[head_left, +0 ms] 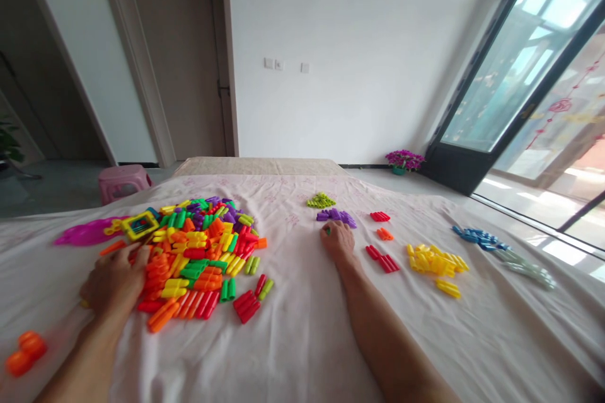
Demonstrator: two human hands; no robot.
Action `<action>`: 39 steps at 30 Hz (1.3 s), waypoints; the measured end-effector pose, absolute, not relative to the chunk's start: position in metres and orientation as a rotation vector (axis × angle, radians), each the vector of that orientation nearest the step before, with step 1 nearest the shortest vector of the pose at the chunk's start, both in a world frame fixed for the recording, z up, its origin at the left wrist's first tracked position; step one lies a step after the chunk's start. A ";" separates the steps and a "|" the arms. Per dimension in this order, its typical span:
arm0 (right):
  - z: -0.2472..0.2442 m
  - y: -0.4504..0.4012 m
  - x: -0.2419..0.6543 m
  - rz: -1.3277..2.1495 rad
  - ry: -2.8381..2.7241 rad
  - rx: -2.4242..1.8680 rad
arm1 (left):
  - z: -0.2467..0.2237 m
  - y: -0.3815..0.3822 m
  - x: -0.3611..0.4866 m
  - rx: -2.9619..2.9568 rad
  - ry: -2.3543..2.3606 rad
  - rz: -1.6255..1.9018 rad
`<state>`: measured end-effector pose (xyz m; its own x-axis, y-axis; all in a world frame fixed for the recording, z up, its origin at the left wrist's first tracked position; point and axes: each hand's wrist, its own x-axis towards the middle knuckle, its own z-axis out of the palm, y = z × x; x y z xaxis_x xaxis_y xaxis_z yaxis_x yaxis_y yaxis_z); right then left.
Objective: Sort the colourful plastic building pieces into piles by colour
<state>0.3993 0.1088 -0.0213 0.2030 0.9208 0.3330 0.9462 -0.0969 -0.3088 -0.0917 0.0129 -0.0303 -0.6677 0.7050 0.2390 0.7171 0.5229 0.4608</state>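
A mixed pile of colourful plastic bullet-shaped building pieces (193,264) lies on the cloth at the left. My left hand (116,280) rests at its left edge, fingers curled over the near pieces; what they grip is hidden, though a bit of yellow shows under the palm. My right hand (338,239) is closed just in front of the purple pieces (341,217), with a small green piece (328,232) showing at its fingers. Behind the purple group lies a lime-green group (321,200). Red pieces (388,263) sit to the right of this hand.
Further right lie yellow pieces (437,261), orange pieces (385,234), blue pieces (479,237) and pale translucent ones (527,269). A magenta plastic object (89,233) and a yellow-framed toy (140,225) adjoin the pile. Orange rounded pieces (26,352) lie near left. A pink stool (123,182) stands beyond.
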 end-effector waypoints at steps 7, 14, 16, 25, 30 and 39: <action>-0.011 0.096 0.383 -0.204 -1.790 -1.875 | -0.025 0.012 -0.086 -1.264 -2.720 -0.845; -0.011 0.062 0.300 0.339 -2.246 -0.919 | -0.022 0.011 -0.083 -1.225 -2.749 -0.847; -0.013 0.056 0.282 0.406 -2.343 -0.713 | -0.020 0.011 -0.082 -1.227 -2.756 -0.846; -0.004 0.052 0.278 0.327 -2.597 -0.748 | -0.026 0.011 -0.089 -1.274 -2.754 -0.813; -0.009 0.050 0.280 0.241 -2.622 -0.800 | -0.031 0.015 -0.092 -1.231 -2.804 -0.732; -0.003 0.091 0.317 0.158 -2.074 -1.334 | -0.035 0.019 -0.096 -1.235 -2.783 -0.709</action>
<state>0.3172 0.0911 -0.0029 -0.2637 0.8480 0.4597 0.7686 0.4727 -0.4310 -0.0958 0.0186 -0.0352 -0.6878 0.6997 0.1930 0.7068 0.5852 0.3974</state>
